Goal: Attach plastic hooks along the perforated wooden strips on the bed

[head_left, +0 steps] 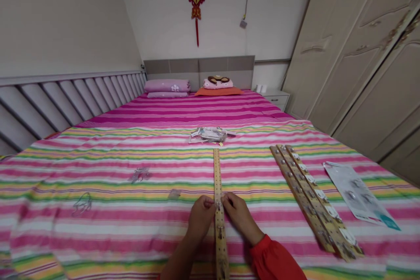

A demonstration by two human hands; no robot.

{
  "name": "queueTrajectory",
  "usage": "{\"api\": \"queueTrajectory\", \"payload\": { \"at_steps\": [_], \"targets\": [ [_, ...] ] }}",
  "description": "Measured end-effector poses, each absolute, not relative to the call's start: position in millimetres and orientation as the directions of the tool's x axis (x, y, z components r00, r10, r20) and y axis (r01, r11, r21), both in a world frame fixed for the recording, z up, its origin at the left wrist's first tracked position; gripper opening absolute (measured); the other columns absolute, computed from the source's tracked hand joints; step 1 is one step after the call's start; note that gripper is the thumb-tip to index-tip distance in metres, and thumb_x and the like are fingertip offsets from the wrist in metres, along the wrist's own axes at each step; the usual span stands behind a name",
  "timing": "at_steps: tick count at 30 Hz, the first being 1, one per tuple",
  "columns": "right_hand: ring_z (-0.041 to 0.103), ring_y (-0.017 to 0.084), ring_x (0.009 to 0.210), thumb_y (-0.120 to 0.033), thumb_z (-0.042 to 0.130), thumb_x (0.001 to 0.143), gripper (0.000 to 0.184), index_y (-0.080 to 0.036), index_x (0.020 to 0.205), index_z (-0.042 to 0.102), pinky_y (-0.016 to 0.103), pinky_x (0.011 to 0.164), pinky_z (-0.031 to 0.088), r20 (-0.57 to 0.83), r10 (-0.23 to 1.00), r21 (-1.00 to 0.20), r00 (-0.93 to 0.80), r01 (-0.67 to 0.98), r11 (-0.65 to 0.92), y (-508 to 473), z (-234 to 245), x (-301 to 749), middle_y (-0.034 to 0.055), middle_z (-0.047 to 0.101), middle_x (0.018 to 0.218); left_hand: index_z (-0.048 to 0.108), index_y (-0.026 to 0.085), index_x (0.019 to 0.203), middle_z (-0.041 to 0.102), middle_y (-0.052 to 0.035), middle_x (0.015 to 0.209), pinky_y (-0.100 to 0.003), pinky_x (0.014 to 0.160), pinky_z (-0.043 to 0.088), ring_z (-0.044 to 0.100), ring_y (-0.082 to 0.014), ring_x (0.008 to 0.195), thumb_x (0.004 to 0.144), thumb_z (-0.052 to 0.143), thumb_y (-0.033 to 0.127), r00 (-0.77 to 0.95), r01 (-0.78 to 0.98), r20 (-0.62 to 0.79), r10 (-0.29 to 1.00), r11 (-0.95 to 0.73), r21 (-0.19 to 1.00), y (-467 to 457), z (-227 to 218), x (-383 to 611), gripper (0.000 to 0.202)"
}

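Observation:
A long wooden strip with rows of holes (217, 175) lies on the striped bedspread (98, 157), running away from me. My left hand (201, 218) and my right hand (239, 216) meet over the strip's middle, fingers curled and pinched around a small metal piece (218, 205) on it. Another metal fitting sits lower on the same strip. The right arm wears a red sleeve.
Three similar wooden strips with metal fittings (315, 201) lie to the right, next to a flat plastic packet (359, 194). A pile of small clear bags (210, 134) rests beyond the strip. Loose metal clips (140, 174) lie to the left. A wardrobe (367, 52) stands at right.

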State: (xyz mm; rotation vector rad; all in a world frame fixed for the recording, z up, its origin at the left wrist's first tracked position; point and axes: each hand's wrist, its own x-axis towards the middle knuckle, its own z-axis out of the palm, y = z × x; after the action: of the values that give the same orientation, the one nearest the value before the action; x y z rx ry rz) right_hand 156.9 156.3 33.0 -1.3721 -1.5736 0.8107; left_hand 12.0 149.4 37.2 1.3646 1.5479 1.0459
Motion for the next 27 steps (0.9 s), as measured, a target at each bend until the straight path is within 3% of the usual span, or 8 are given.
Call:
{"api": "queueTrajectory", "payload": {
  "at_steps": [5,10,14,17,19,22,25,27],
  "targets": [
    [0.041,0.014,0.054,-0.04,0.049,0.079,0.029,-0.023,0.056,0.042,0.026,0.052,0.03,0.189,0.982,-0.897,-0.011,0.406,0.177,158,30,157,-0.0049,0.043,0.052,0.065,0.019,0.088,0.057,0.0017,0.073,-0.026,0.062,0.045,0.053,-0.0128,0.061,0.067,0.063,0.029,-0.08,0.34,-0.008,0.997,0.034,0.94,147,39,11,0.022],
    [0.041,0.015,0.053,-0.045,0.047,0.077,0.03,-0.024,0.056,0.042,0.027,0.052,0.031,0.146,0.989,-0.902,-0.013,0.409,0.139,162,24,158,-0.0047,0.042,0.052,0.068,0.022,0.11,0.059,-0.0031,0.088,-0.028,0.078,0.045,0.055,-0.016,0.079,0.075,0.054,0.029,0.024,0.46,0.006,1.0,-0.016,0.888,143,42,8,0.038],
    [0.038,0.014,0.05,-0.047,0.05,0.07,0.03,-0.025,0.054,0.038,0.027,0.05,0.03,0.119,0.993,-0.92,0.027,0.379,0.1,167,21,158,-0.006,0.038,0.05,0.066,0.022,0.115,0.06,-0.004,0.09,-0.029,0.077,0.045,0.055,-0.0171,0.079,0.074,0.054,0.031,0.023,0.516,-0.064,0.998,0.043,0.855,144,44,10,0.043],
    [0.037,0.014,0.05,-0.049,0.053,0.069,0.032,-0.024,0.053,0.04,0.027,0.049,0.03,0.117,0.992,-0.932,0.039,0.351,0.096,168,22,158,-0.0063,0.038,0.049,0.068,0.02,0.111,0.061,-0.0033,0.084,-0.029,0.076,0.045,0.056,-0.0178,0.078,0.073,0.056,0.03,0.05,0.481,-0.041,0.998,0.012,0.877,146,43,11,0.041],
    [0.037,0.014,0.051,-0.052,0.055,0.069,0.036,-0.024,0.053,0.04,0.027,0.049,0.031,0.123,0.991,-0.947,0.053,0.303,0.102,167,24,159,-0.0062,0.038,0.05,0.07,0.019,0.105,0.061,-0.0027,0.081,-0.029,0.072,0.045,0.056,-0.0171,0.074,0.072,0.057,0.03,0.035,0.428,0.013,0.999,-0.026,0.903,146,42,7,0.037],
    [0.036,0.013,0.051,-0.059,0.053,0.074,0.044,-0.024,0.052,0.039,0.027,0.049,0.031,0.101,0.992,-0.977,0.07,0.194,0.086,164,25,161,-0.0062,0.036,0.051,0.069,0.016,0.093,0.06,-0.0038,0.081,-0.027,0.066,0.046,0.055,-0.0159,0.07,0.075,0.054,0.03,-0.126,0.414,0.188,0.974,-0.121,0.902,142,41,-12,0.027],
    [0.033,0.012,0.049,-0.064,0.053,0.074,0.048,-0.024,0.052,0.038,0.026,0.047,0.028,0.071,0.995,-0.992,0.066,0.109,0.064,162,25,162,-0.0068,0.033,0.049,0.064,0.018,0.088,0.059,-0.0053,0.088,-0.028,0.067,0.047,0.054,-0.0162,0.072,0.076,0.053,0.028,-0.302,0.533,0.381,0.874,-0.177,0.828,134,42,-43,0.02],
    [0.032,0.012,0.049,-0.065,0.055,0.073,0.05,-0.023,0.052,0.039,0.026,0.047,0.027,0.081,0.994,-0.995,0.073,0.072,0.076,161,24,162,-0.0067,0.033,0.05,0.063,0.02,0.093,0.058,-0.005,0.091,-0.03,0.068,0.047,0.054,-0.0166,0.072,0.075,0.054,0.027,-0.353,0.615,0.435,0.829,-0.144,0.775,132,42,-64,0.021]
  ]
}}
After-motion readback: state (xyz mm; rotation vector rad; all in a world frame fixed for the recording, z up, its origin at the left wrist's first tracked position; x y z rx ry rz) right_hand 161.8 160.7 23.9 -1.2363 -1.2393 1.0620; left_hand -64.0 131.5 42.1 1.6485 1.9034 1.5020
